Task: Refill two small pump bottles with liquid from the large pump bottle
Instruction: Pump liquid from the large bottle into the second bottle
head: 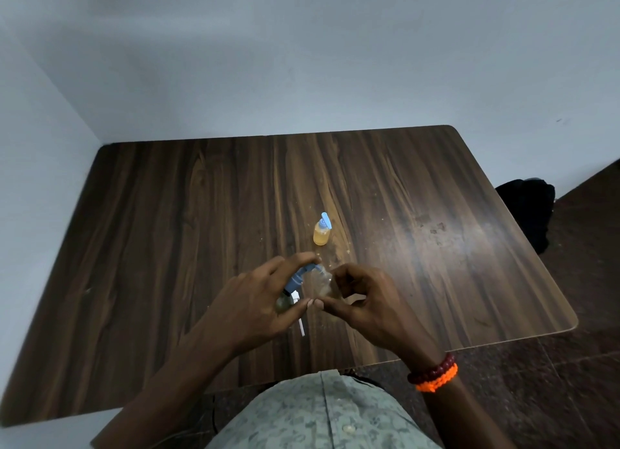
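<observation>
My left hand (255, 301) grips a bottle with a blue pump head (298, 278), its index finger lying over the top of the pump. Most of that bottle's body is hidden under my fingers. My right hand (362, 301) pinches a small clear bottle (318, 282) with no pump on it, held right beside the blue pump's spout. A white pump with its dip tube (301, 326) lies on the table under my left hand. Farther back stands a small pump bottle (322, 233), upright, with yellow liquid inside and a blue pump on top.
The dark wooden table (436, 247) is pushed into a corner of white walls, with small spots and drips around the standing bottle. A black object (530, 210) sits on the floor past the table's right edge.
</observation>
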Demonstrator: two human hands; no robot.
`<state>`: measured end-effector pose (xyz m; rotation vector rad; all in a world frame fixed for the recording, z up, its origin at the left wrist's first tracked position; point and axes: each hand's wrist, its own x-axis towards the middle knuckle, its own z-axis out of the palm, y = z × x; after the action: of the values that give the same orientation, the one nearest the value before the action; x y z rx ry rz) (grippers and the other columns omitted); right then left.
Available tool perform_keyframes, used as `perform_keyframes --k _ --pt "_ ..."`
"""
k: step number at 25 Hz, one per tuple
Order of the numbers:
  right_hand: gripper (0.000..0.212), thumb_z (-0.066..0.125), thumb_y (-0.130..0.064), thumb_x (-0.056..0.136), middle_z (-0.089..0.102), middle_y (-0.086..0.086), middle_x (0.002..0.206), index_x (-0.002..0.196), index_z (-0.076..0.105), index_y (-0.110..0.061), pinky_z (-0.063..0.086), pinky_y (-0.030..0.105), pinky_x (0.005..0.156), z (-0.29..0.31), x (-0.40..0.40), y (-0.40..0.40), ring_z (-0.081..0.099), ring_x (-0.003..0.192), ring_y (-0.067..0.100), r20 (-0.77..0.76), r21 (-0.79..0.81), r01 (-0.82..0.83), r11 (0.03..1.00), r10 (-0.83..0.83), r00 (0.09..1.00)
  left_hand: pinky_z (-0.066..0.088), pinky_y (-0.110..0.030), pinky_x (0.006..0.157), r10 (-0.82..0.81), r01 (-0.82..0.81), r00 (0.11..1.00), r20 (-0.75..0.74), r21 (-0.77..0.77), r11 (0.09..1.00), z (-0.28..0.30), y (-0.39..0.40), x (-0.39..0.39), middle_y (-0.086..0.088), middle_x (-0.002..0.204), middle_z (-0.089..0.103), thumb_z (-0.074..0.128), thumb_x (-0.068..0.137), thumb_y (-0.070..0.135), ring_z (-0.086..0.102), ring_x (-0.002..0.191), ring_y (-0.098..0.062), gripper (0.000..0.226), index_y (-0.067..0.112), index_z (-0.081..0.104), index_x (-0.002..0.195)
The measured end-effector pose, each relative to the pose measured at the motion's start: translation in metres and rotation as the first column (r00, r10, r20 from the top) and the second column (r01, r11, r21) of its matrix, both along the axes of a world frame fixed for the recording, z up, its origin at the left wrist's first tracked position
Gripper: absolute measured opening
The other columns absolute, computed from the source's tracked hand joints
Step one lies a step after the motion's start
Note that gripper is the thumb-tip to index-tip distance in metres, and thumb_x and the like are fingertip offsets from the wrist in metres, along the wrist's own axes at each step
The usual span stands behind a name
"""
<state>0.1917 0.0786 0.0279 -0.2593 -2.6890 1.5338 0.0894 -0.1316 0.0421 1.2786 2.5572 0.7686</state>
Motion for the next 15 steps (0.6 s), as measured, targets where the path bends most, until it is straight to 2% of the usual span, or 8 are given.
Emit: perform_keyframes --k 3,6,9,12,15 --pt "0.033 0.08 -0.046 0.086 0.076 -0.007 0.101 0.109 0.073 -0.023 0.064 0.043 0.077 0.0026 -0.0007 0.003 0.073 0.091 0.009 -0.001 -0.018 0.006 1.0 -0.006 1.0 0.065 -0.034 0.082 -0.023 0.024 0.999 0.023 -0.031 0.999 0.0 -0.0019 -0.0028 0.01 0.135 0.061 0.065 0.088 0.064 0.071 0.1 -0.011 0.082 0.058 0.013 0.152" --pt "0.037 0.078 -0.051 0.085 0.075 -0.007 0.101 0.109 0.073 -0.023 0.064 0.043 0.078 0.0057 0.0003 0.0026 0.073 0.09 0.009 0.003 -0.028 0.001 1.0 -0.001 1.0 0.064 -0.035 0.086 -0.041 0.043 0.998 0.051 -0.032 0.999 0.0023 -0.0037 -0.0045 0.009 0.135 0.061 0.07 0.08 0.066 0.07 0.103 -0.012 0.092 0.059 0.013 0.152" --pt "0.039 0.077 -0.052 0.083 0.075 -0.007 0.1 0.105 0.073 -0.021 0.064 0.042 0.077 0.008 0.0017 0.0022 0.073 0.089 0.009 0.001 -0.041 0.01 0.999 -0.01 1.0 0.064 -0.035 0.081 -0.048 0.049 0.998 0.044 -0.003 0.999 0.0032 -0.0049 -0.0025 0.01 0.127 0.064 0.073 0.081 0.058 0.069 0.095 -0.011 0.08 0.056 0.025 0.145" --pt "0.028 0.082 -0.04 0.085 0.074 -0.005 0.1 0.104 0.072 -0.022 0.064 0.042 0.078 0.0066 0.002 -0.0015 0.073 0.09 0.01 0.01 -0.036 -0.014 0.999 0.014 1.0 0.064 -0.036 0.075 -0.016 0.016 1.0 0.0 0.046 0.999 0.0038 -0.0022 -0.0017 0.013 0.12 0.066 0.07 0.085 0.051 0.069 0.088 -0.009 0.057 0.05 0.037 0.132" --pt "0.03 0.082 -0.039 0.086 0.075 -0.001 0.099 0.104 0.072 -0.018 0.065 0.045 0.076 0.0063 0.0029 -0.0049 0.074 0.088 0.014 0.015 -0.078 0.018 0.997 -0.017 1.0 0.064 -0.034 0.074 -0.021 0.021 0.999 -0.024 0.032 0.999 0.004 0.0008 -0.0022 0.011 0.122 0.065 0.07 0.087 0.051 0.07 0.088 -0.011 0.063 0.05 0.034 0.139"
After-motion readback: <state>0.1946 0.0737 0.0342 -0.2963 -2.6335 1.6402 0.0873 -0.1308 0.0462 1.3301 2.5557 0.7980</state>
